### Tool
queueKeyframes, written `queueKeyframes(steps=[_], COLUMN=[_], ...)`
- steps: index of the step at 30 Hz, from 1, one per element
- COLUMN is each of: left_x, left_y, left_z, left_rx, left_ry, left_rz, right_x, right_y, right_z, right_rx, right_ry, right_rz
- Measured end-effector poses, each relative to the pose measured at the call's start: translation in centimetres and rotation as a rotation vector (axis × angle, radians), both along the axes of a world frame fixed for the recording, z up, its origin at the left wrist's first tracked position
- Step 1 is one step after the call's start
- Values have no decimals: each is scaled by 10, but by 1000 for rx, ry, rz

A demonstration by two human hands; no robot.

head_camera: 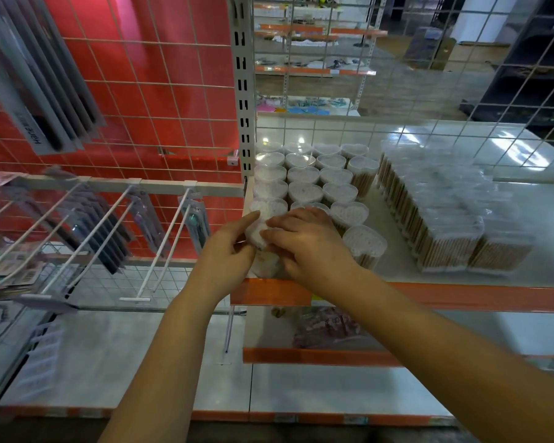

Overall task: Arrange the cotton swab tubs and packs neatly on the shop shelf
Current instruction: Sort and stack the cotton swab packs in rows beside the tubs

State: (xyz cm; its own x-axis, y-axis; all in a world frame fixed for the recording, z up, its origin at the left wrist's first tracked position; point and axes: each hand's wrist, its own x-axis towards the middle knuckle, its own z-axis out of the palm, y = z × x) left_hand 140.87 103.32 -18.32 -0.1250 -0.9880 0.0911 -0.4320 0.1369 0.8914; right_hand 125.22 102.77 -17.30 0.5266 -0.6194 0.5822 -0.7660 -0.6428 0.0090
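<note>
Fingers of both hands, left hand (229,247) and right hand (304,243), curl around one tub (259,235) at the shelf's (461,294) front left corner; best to seat it upright, touching its neighbours.

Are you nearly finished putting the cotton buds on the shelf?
Nearly. The tubs already stand in neat rows, and the packs sit in a tidy block beside them. The left hand and right hand hold one tub at the shelf's front corner. That tub needs placing.
</note>
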Motion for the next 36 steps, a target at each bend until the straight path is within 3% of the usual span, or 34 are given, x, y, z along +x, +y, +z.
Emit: queueKeyframes(steps=[10,19,30,36], left_x=[10,-22,-51,-44], left_y=[4,11,4,-7], left_z=[22,45,43,29], left_rx=[-165,-372,-392,-453], left_ry=[-281,-463,-747,-746], left_rz=[-1,-181,-454,-466], right_x=[-23,-54,-84,-91], right_y=[2,10,21,23], right_z=[11,23,21,14], right_rx=[186,129,90,104], right_ry=[-108,-158,-254,-263], right_rz=[79,-51,-96,-111])
